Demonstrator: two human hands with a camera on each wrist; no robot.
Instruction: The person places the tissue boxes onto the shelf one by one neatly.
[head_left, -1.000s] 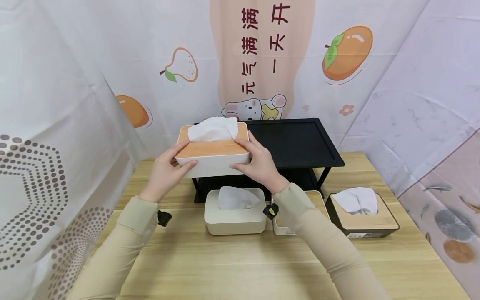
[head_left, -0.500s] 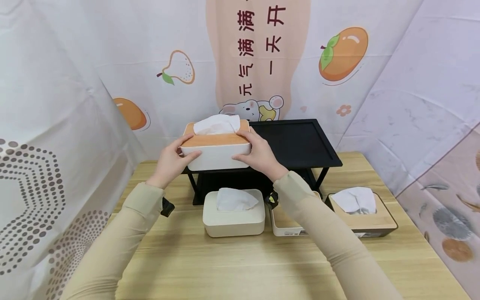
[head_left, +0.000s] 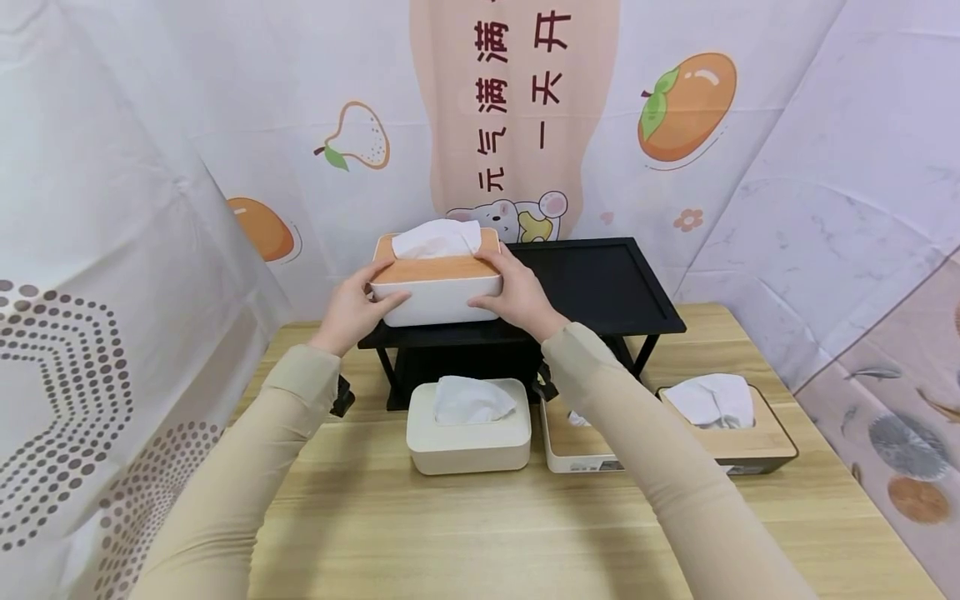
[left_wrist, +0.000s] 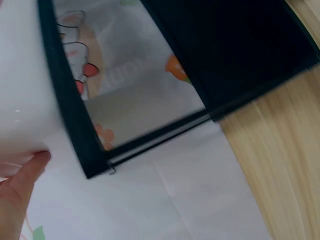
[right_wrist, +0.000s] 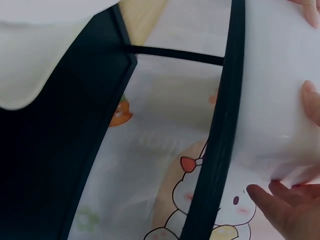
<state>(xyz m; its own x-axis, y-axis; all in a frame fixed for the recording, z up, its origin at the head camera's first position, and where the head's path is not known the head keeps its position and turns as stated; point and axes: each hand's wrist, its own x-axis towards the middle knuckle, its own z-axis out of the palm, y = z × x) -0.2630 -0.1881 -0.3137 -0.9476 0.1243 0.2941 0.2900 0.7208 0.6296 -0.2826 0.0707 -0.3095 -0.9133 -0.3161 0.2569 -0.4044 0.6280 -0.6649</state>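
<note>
A white tissue box with a wood-look lid (head_left: 435, 268) and a tissue puffing from its slot sits level at the left end of the black two-tier rack (head_left: 592, 287), its base right at the top shelf's front rim. My left hand (head_left: 352, 310) grips its left end, thumb on the front wall and fingers up at the lid. At the opposite end my right hand (head_left: 519, 293) holds it the same way. In the right wrist view, the box's pale wall (right_wrist: 272, 100) shows beside the rack's dark rim, with fingertips at it. The box's rear is hidden.
On the wooden table (head_left: 450, 542) before the rack stand a cream tissue box (head_left: 468, 450), a white wood-topped one (head_left: 570, 442) partly behind my right sleeve, and a dark wood-topped one (head_left: 750, 442) to the right. A printed curtain (head_left: 300, 67) hangs close behind the rack.
Both hands have carried the tissue box back and slightly right, from in front of the rack to over the left of its top shelf. The grip is unchanged.
</note>
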